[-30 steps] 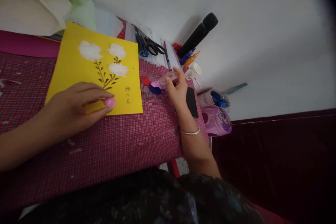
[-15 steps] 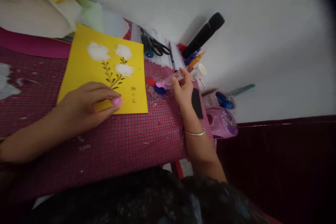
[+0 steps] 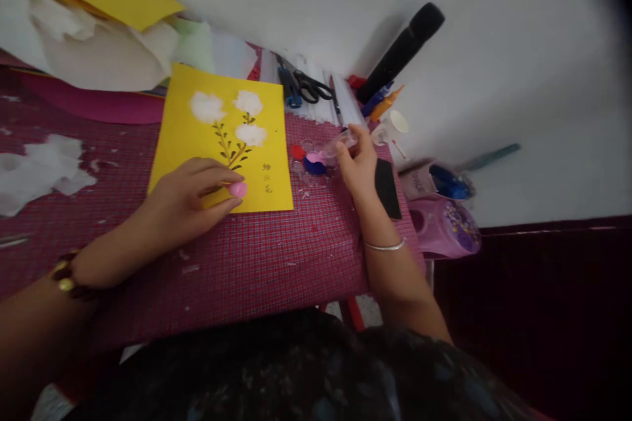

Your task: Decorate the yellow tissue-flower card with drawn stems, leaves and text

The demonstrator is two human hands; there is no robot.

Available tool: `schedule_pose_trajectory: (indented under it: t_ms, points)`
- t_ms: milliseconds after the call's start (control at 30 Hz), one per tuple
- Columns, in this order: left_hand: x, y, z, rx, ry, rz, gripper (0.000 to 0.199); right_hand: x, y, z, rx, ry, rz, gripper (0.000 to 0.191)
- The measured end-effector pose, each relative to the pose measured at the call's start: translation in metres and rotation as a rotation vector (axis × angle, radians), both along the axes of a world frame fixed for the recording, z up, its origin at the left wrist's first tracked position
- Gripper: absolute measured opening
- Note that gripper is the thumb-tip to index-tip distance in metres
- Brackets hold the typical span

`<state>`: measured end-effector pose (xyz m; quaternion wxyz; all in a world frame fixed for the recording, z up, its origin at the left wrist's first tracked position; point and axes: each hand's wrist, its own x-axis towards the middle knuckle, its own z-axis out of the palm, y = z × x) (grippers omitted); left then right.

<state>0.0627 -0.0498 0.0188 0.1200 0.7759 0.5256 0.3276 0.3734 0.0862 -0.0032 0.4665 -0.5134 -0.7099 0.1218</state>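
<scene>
Pinched between the fingertips of my left hand (image 3: 197, 200) is a small pink cap (image 3: 238, 189), above the lower edge of a yellow card (image 3: 172, 138). The card carries three white fluffy blossoms (image 3: 207, 107) on painted stems, with written characters at the right. My right hand (image 3: 359, 161) has its fingers closed on a clear tube (image 3: 342, 143). The tube's lower end reaches pink paint (image 3: 315, 157) in a clear palette, beside red paint (image 3: 297, 152) and dark blue paint (image 3: 316, 168).
Scissors (image 3: 313, 87) and white strips lie behind the palette. A black bottle (image 3: 402, 52), an orange tube (image 3: 387, 103) and a white cup (image 3: 397, 122) stand near the wall. Crumpled tissue (image 3: 44, 168) lies left; a pink container (image 3: 439, 227) is beyond the right edge.
The view has shifted, so the card, palette and both hands appear further right. More of the left forearm, with a beaded bracelet, shows. Both hands keep their holds.
</scene>
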Motion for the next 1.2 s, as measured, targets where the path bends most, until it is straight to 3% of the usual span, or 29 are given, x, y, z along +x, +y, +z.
schedule_pose_trajectory:
  t_ms: [233, 1200]
  points:
    - [-0.002, 0.0, 0.002, -0.075, -0.001, 0.027, 0.034, 0.0, 0.002, -0.003, -0.054, -0.077, -0.019, 0.046]
    - [-0.005, 0.001, -0.008, -0.041, 0.019, 0.028, 0.035, 0.001, 0.003, -0.002, -0.041, -0.036, -0.026, 0.046]
